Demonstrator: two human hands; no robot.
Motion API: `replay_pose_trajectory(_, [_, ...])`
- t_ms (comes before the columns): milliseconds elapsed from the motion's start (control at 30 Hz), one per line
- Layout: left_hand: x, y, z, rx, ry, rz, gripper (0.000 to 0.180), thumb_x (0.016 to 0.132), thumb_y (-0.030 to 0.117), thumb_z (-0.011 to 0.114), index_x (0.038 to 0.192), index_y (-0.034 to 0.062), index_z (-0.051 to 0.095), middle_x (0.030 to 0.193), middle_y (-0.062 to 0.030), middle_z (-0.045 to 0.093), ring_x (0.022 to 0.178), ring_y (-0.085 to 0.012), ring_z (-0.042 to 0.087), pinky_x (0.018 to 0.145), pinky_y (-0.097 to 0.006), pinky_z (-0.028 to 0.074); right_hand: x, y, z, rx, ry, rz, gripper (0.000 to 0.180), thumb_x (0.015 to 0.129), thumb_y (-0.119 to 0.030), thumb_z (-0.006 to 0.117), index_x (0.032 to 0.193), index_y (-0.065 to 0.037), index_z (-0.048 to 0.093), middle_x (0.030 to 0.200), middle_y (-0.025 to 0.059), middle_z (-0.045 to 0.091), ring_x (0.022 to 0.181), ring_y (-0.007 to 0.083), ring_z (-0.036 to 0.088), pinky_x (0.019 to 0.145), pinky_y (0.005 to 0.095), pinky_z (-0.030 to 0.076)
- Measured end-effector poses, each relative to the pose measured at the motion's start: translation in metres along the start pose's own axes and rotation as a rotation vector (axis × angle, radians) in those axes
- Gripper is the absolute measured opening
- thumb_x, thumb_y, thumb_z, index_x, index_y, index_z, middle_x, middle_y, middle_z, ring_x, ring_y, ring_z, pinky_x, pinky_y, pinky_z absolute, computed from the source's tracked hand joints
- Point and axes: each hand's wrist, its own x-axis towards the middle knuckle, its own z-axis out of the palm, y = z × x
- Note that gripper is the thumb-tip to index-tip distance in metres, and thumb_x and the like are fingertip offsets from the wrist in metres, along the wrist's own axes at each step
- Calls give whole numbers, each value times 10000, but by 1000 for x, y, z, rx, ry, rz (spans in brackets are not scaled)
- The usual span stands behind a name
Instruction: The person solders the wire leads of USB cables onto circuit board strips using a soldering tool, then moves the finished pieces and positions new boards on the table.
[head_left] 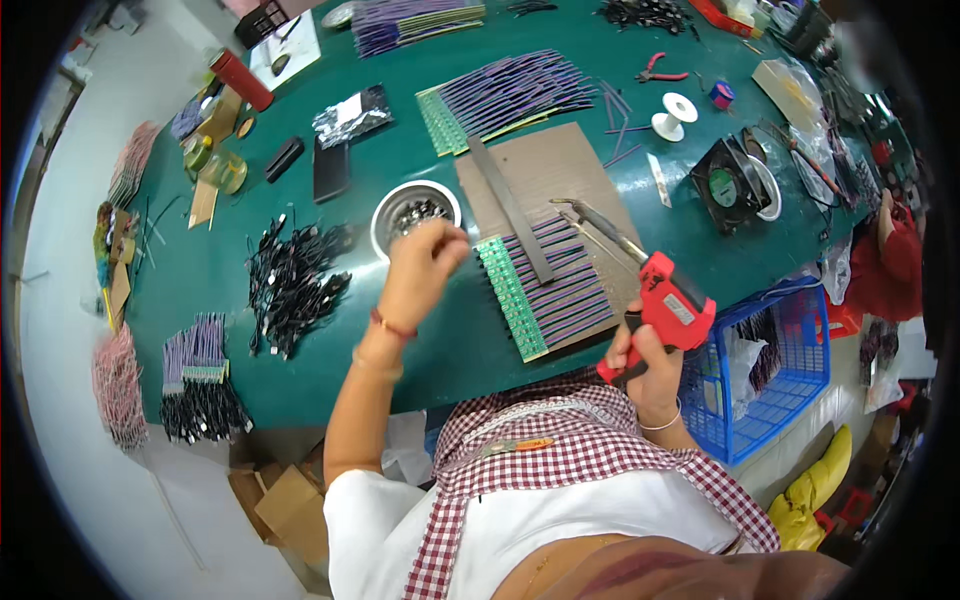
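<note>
The right hand is closed around the grip of a red pistol-shaped soldering gun, whose metal tip points at a row of purple wires with green circuit strips on a brown cardboard sheet on the green desk. The left hand has its fingers pinched together beside a round steel bowl; I cannot tell what it holds. More finished-looking rows lie further away, so the work seems partly done.
</note>
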Motion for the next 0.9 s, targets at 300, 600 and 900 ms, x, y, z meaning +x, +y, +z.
replay_pose_trajectory(300, [-80,78,62,-810,-146,-409,68,836,12,624,888,-31,618,845,-56,639,797,-118,599,735,-261,509,-7,9,33,-254,-197,89,234,831,-32,630,1040,-15,528,919,35,573,820,98,558,708,250,461])
replay_pose_trajectory(600, [-101,66,74,-1064,-109,-425,94,839,36,639,918,2,600,894,-16,593,830,-82,557,763,-231,474,-10,11,26,-459,-286,-21,395,806,68,586,1167,-10,447,956,68,556,890,147,563,788,289,473])
replay_pose_trajectory(900, [-113,63,74,-1056,-75,-488,101,824,30,654,913,-5,623,930,-63,612,827,-119,593,738,-249,503,-15,11,16,-481,-388,-37,421,814,87,563,1198,-5,418,923,80,548,850,143,544,750,278,466])
